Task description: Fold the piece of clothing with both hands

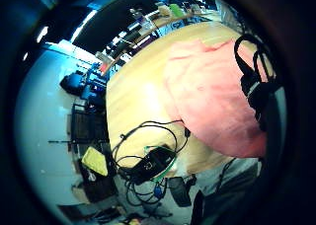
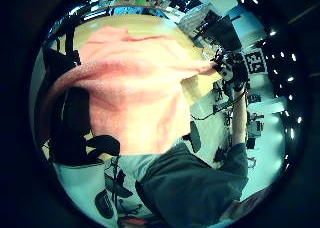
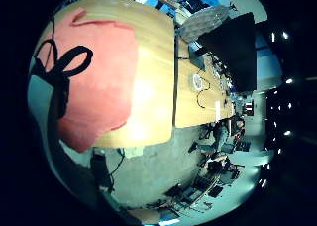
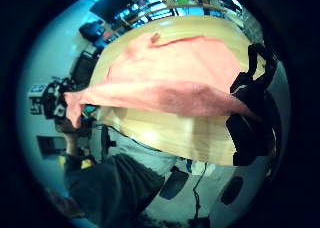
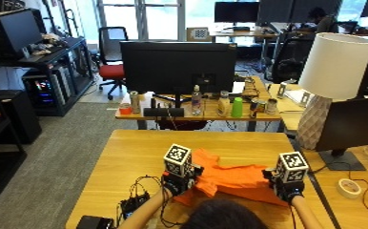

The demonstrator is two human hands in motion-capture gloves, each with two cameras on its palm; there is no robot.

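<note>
- Wooden table (image 5: 139,152): carries the orange garment (image 5: 235,179) near the person's edge; far part lies flat, near edge is lifted clear.
- Garment: long axis runs side to side, strung between the two hands, which sit at about equal distance from it. Any fold would go away from the person, over the flat part.
- Left hand (image 5: 179,180): fingers pinched on the garment's left end.
- Right hand (image 5: 287,185): grips the right end.
- No containers among the task's things.
</note>
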